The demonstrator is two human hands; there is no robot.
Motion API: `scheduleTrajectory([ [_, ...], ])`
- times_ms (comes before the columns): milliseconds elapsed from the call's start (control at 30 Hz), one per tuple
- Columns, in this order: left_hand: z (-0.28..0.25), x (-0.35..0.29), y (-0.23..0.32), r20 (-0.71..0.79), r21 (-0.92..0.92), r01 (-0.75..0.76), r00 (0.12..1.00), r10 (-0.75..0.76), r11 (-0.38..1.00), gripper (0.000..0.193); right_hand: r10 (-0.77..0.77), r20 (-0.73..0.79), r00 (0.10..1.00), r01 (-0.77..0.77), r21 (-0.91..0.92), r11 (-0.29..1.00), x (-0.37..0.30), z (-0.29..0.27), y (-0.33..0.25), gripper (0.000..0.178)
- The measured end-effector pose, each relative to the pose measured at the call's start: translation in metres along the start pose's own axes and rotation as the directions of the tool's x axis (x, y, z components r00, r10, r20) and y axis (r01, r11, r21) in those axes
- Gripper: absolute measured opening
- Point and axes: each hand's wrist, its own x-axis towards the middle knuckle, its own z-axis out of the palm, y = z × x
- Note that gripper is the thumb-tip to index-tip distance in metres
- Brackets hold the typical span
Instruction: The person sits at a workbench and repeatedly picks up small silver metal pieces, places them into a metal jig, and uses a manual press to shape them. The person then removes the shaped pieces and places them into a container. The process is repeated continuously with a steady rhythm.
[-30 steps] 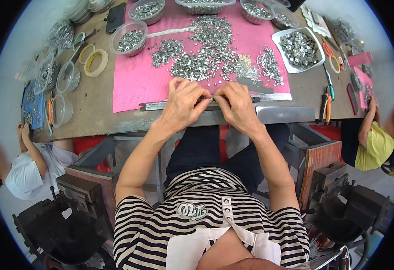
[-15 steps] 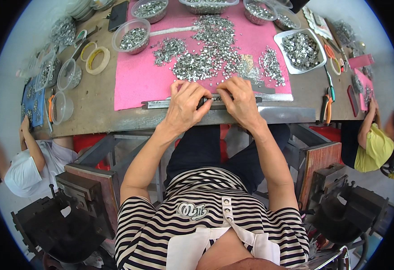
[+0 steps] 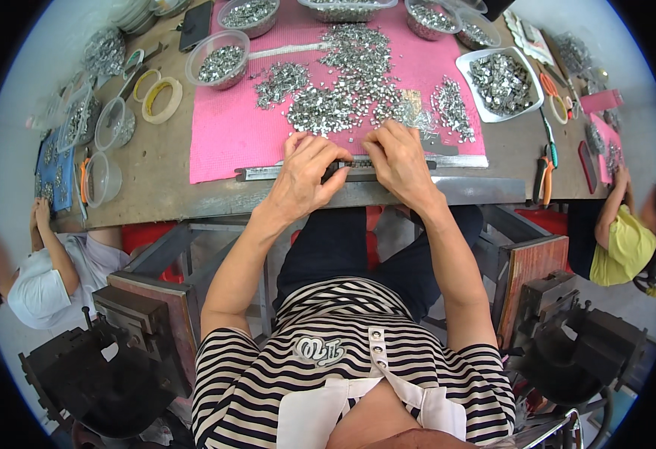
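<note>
A long, narrow metal bar [image 3: 264, 173] with a slotted middle lies along the mat's near edge, under both hands. Curled over its centre, my left hand [image 3: 305, 176] is closed, with a small dark block [image 3: 334, 169] showing between thumb and forefinger. My right hand [image 3: 404, 163] is closed too, its bent fingertips down at the bar just right of that block. Whatever those fingertips hold is hidden. Just beyond the hands, a pile of small silvery metal pieces [image 3: 320, 111] spreads over the pink mat [image 3: 223, 142].
Clear plastic tubs [image 3: 218, 60] of metal parts and a white dish [image 3: 538, 101] stand around the mat. Tape rolls [image 3: 162, 101] lie left, pliers [image 3: 544, 176] right. A steel strip [image 3: 478, 191] edges the bench. Other people sit at both sides.
My right hand has shifted slightly, its fingertips drawing a little nearer the bar and away from me. The left hand has moved slightly left, still curled around the dark block.
</note>
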Motion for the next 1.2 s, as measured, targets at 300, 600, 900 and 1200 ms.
scheduleTrajectory([
  [300, 0.003, -0.002, 0.002, -0.027, 0.006, -0.003, 1.0, 0.003, 1.0, 0.014, -0.024, -0.016, 1.0, 0.025, 0.052, 0.998, -0.02, -0.005, -0.008, 0.006],
  [600, 0.004, -0.005, 0.001, -0.005, 0.044, 0.027, 1.0, -0.027, 0.999, 0.011, -0.043, 0.031, 0.999, 0.042, 0.042, 0.998, 0.006, 0.008, 0.003, 0.01],
  [900, 0.007, -0.004, 0.001, -0.021, 0.053, 0.012, 1.0, -0.011, 0.999, 0.009, -0.071, 0.025, 0.997, 0.071, 0.005, 0.997, 0.012, 0.012, 0.006, 0.005],
  [1200, 0.009, -0.002, 0.006, -0.046, 0.075, 0.004, 0.999, -0.001, 0.997, 0.008, 0.051, 0.085, 0.995, -0.063, 0.135, 0.989, -0.017, -0.016, -0.008, 0.005],
])
